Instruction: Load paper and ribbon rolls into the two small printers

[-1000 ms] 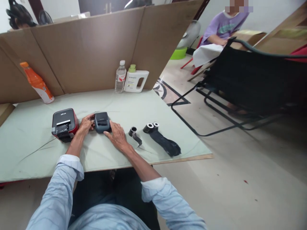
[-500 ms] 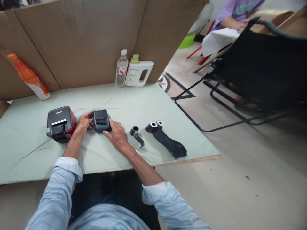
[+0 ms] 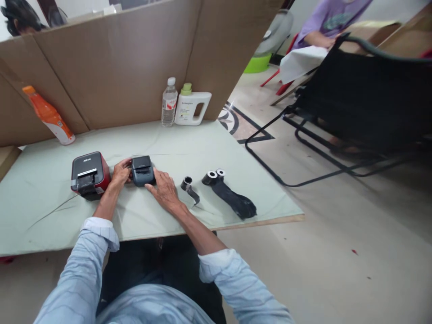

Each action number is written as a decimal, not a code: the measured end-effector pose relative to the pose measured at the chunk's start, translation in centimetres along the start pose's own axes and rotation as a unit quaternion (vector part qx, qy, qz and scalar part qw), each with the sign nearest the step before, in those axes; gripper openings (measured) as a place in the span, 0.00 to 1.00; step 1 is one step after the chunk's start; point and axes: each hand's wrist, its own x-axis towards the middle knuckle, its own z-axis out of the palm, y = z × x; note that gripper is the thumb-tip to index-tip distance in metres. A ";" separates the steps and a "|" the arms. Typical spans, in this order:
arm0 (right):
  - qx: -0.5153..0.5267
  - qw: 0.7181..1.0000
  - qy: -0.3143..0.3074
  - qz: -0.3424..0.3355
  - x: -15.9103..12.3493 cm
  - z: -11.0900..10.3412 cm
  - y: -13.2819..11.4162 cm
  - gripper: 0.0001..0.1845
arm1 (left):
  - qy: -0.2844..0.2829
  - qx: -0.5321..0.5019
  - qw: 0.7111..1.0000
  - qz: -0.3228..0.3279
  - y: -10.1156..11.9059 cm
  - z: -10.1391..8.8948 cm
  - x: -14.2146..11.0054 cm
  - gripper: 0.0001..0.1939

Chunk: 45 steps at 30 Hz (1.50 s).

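A small dark blue-grey label printer (image 3: 143,176) rests on the table. My left hand (image 3: 120,173) is at its left side with fingers bent against it; some fingertips are hidden. My right hand (image 3: 164,189) grips its right side, thumb at the front corner and fingers along the edge. Left of my left hand stands a larger black and red printer (image 3: 90,173) with a slot on top. To the right of my right hand lie a small black ribbon roll (image 3: 186,182) with a loose tail and a pair of rolls with a wide black ribbon (image 3: 232,197) trailing from them.
Against the cardboard wall (image 3: 135,63) stand a water bottle (image 3: 169,103) and a white detergent jug (image 3: 192,108); an orange bottle (image 3: 50,114) leans at left. Beyond the table's right edge is a black folding chair (image 3: 364,90). A person in purple (image 3: 320,27) sits behind it.
The head view has shifted slightly, so the whole scene sits a little differently. Both hands keep their places at the small printer.
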 end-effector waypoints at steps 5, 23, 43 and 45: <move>-0.006 1.000 0.004 -0.017 0.3 0.1 0.0 0.38 | 0.006 0.000 0.998 0.055 -0.6 -0.4 -0.2 0.33; -0.009 1.000 0.013 -0.026 0.6 0.2 0.1 0.37 | 0.033 -0.016 0.988 0.152 0.2 -0.5 2.0 0.08; 0.127 0.991 0.021 -0.020 5.9 -0.2 1.7 0.27 | -0.063 0.063 0.966 0.245 -1.8 -1.0 3.1 0.23; 0.120 0.992 0.019 -0.024 6.3 -0.2 2.0 0.27 | -0.066 0.075 0.962 0.254 -1.8 -0.8 3.2 0.21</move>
